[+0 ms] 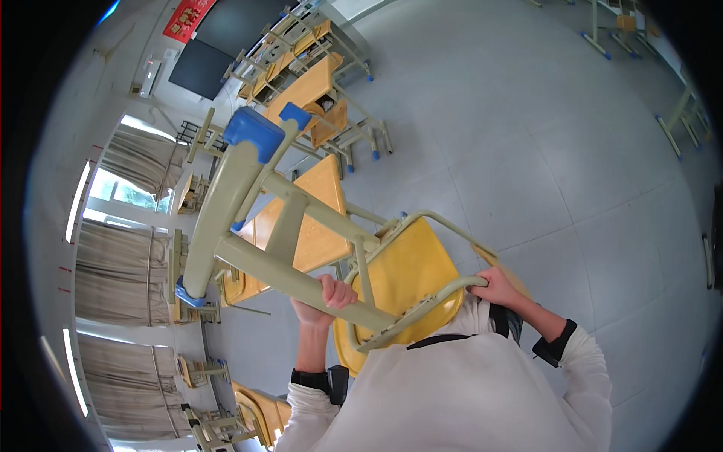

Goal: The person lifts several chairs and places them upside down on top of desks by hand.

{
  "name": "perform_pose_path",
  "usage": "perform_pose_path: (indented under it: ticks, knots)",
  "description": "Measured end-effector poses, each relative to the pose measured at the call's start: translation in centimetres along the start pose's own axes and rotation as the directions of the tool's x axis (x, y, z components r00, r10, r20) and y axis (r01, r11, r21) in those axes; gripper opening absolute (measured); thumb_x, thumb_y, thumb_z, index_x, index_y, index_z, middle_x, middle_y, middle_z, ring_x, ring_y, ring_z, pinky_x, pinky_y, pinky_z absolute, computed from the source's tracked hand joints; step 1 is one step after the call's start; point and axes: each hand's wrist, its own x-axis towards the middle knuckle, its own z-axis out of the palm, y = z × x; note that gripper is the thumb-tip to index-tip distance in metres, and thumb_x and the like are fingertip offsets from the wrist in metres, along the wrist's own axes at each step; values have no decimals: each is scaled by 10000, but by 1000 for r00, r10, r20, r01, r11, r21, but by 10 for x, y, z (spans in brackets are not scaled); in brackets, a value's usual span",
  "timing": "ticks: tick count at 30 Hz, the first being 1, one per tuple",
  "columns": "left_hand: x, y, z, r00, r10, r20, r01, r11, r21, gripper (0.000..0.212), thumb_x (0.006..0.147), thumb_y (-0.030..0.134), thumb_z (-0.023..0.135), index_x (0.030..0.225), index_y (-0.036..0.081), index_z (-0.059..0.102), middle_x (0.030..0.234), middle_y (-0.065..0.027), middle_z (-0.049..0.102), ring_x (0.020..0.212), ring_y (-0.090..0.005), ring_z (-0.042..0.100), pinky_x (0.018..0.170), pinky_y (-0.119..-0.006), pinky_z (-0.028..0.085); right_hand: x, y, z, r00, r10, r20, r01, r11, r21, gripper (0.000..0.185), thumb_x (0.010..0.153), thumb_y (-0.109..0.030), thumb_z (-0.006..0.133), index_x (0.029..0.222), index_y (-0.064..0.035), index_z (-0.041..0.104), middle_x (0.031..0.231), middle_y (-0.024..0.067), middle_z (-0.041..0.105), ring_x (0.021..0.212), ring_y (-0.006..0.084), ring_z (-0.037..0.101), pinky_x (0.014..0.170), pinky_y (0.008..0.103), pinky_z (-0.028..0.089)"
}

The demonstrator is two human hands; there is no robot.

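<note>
Tipped over in front of my body is a school chair with a yellow seat [415,265] and a beige metal frame [282,265]. Its feet, capped in blue plastic [254,133], point up and to the left. My left hand [327,299] wraps around one thick leg tube. Farther right, my right hand [492,287] grips the bent tube beside the seat. Part of the wooden backrest [508,274] shows behind my right wrist; the rest is hidden. A wooden desk top [316,212] lies just beyond the chair's legs.
More desks [305,85] with chairs upturned on them stand toward the blackboard [237,28]. Along the left are curtained windows [121,271] and further desks. Desk legs [596,42] appear at the far right. Grey tiled floor [508,158] spreads ahead and to the right.
</note>
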Motion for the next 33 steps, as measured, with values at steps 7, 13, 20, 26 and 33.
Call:
perform_pose_path:
  ticks: [7, 13, 20, 26, 33]
  knots:
    - [10, 3, 6, 1000, -4, -16, 5, 999, 38, 487, 712, 523, 223, 494, 100, 328, 451, -5, 312, 427, -144, 281, 498, -281, 251, 10, 2, -5, 998, -59, -33, 62, 990, 127, 133, 614, -120, 555, 562, -2, 525, 420, 16, 420, 411, 62, 378, 405, 233, 325]
    - [15, 3, -3, 999, 15, -32, -13, 998, 64, 493, 713, 524, 211, 495, 98, 328, 450, -10, 313, 436, -156, 289, 506, -287, 254, 31, 15, 0, 991, -126, -37, 129, 985, 116, 96, 610, -103, 556, 584, -11, 546, 420, 19, 431, 419, 57, 391, 406, 233, 328]
    - [16, 3, -12, 999, 17, -32, -15, 998, 59, 489, 714, 520, 203, 496, 98, 318, 453, -19, 308, 444, -159, 282, 509, -288, 252, 45, 13, 9, 987, -147, -65, 154, 979, 131, 90, 610, -102, 558, 591, -14, 552, 443, 41, 455, 416, 74, 405, 413, 235, 340]
    - [19, 11, -20, 999, 22, -29, -20, 996, 91, 485, 714, 517, 205, 499, 96, 313, 456, -17, 300, 448, -157, 275, 511, -289, 246, 53, 14, 15, 982, -171, -85, 178, 981, 74, 103, 606, -112, 561, 574, -15, 547, 452, 56, 470, 414, 86, 421, 412, 242, 348]
    - [7, 19, -42, 999, 8, 35, -11, 996, 88, 516, 718, 556, 230, 502, 100, 338, 445, -1, 309, 440, -143, 286, 495, -282, 257, 53, 27, 44, 976, -182, -121, 186, 982, 20, 131, 592, -142, 568, 542, -25, 535, 433, 80, 455, 387, 113, 421, 401, 268, 357]
